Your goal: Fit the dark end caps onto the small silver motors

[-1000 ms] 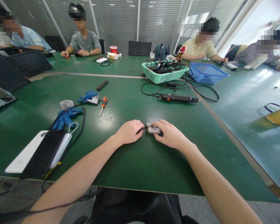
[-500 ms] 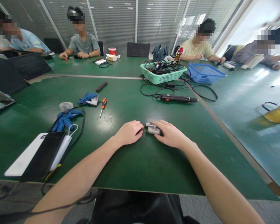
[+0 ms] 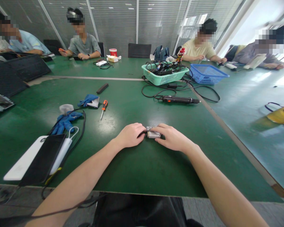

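A small silver metal assembly (image 3: pixel 153 135), seemingly two short cylinder-shaped parts side by side with dark ends, lies low over the table's near middle. My right hand (image 3: pixel 172 137) is closed on its right side, fingers over the top and thumb along the near side. From the left, my left hand (image 3: pixel 132 135) curls its fingers round a dark end at the assembly; what exactly those fingers hold is mostly hidden. An orange-handled screwdriver (image 3: pixel 104 106) rests beyond my left hand. Farther off on the right is a black electric screwdriver (image 3: pixel 180 100) with its cord.
Blue gloves (image 3: pixel 65 122), a black phone (image 3: pixel 44 160), a white case-like slab (image 3: pixel 26 159) and a cable lie at left. A green basket (image 3: pixel 165 78) of tools and cords stands beside a blue basket (image 3: pixel 209 75). Several people sit round the green table.
The silver assembly has turned slightly between my hands, and my right fingers have shifted over it. Across the table, a person's hand has risen with an orange object.
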`<state>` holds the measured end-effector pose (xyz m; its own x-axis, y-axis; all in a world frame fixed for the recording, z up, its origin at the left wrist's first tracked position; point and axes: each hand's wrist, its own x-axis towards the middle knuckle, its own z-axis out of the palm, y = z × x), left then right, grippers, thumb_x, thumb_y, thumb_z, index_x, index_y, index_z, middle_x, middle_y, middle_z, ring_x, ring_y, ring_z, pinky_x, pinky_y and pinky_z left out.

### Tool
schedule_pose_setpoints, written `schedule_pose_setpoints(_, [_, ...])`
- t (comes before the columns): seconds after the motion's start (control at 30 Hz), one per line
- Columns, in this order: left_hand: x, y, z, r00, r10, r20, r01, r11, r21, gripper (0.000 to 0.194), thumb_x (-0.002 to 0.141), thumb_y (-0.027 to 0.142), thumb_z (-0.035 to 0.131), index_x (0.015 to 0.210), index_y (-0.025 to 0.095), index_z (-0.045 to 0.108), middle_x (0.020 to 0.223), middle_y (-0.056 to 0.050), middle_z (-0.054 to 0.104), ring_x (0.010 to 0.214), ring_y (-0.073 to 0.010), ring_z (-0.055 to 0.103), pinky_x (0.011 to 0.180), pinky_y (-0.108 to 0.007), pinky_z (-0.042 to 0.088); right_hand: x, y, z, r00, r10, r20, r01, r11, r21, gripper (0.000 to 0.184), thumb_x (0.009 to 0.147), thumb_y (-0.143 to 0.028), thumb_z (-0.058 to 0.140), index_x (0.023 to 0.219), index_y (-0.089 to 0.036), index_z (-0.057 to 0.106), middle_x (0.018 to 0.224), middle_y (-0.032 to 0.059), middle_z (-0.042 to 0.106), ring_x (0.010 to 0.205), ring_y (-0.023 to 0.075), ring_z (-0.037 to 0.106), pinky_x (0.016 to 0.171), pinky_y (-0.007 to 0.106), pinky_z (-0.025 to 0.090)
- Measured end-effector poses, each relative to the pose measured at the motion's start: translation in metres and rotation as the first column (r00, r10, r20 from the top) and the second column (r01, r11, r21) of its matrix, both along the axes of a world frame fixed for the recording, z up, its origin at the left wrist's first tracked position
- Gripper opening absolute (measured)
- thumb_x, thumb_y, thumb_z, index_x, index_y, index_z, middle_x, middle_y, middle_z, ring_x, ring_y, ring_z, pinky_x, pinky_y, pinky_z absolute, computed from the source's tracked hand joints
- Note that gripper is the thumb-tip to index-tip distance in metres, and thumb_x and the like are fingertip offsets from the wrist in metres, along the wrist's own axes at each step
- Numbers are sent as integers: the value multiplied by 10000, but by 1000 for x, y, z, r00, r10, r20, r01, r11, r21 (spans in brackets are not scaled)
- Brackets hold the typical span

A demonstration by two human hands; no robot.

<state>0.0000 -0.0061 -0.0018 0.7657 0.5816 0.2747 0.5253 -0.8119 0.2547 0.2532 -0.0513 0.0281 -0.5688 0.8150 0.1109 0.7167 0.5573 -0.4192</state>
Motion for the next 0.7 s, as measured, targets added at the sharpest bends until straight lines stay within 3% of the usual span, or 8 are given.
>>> schedule_pose_setpoints(0.2, [0,0,0,1000,28,1,-28,1000,0,200,956,244,530,1122,199,632,993,-64,651,938,-213,623,818,-339,523,-3,-2,-3,999,-21,42,21,1000,6,603,901,-228,582,1498,-253,505,1132,99,617,979,238,637,913,370,501])
schedule_pose_setpoints(0.5, [2,1,-2,997,73,-22,-73,997,24,279,952,240,517,1204,173,617,1004,-83,657,954,-233,626,866,-379,528,-10,-2,-10,996,-68,61,67,997,33,774,845,-231,590,1582,-195,356,1217,150,626,1091,295,622,962,416,478])
schedule_pose_setpoints(0.6, [2,2,-4,996,84,-12,-84,996,17,325,946,242,522,1255,176,600,1020,-87,660,966,-240,630,870,-389,530,-9,-1,-10,998,-56,-5,56,998,20,733,832,-208,590,1537,-198,390,1287,149,619,1145,294,609,1001,427,463])
schedule_pose_setpoints(0.7, [2,2,-6,996,92,-11,-92,996,19,360,948,248,524,1296,179,582,1039,-89,661,977,-245,632,872,-389,529,-9,-1,-8,998,-50,-26,50,999,15,515,827,-188,589,1340,-196,547,1218,128,640,1082,274,621,964,403,477])
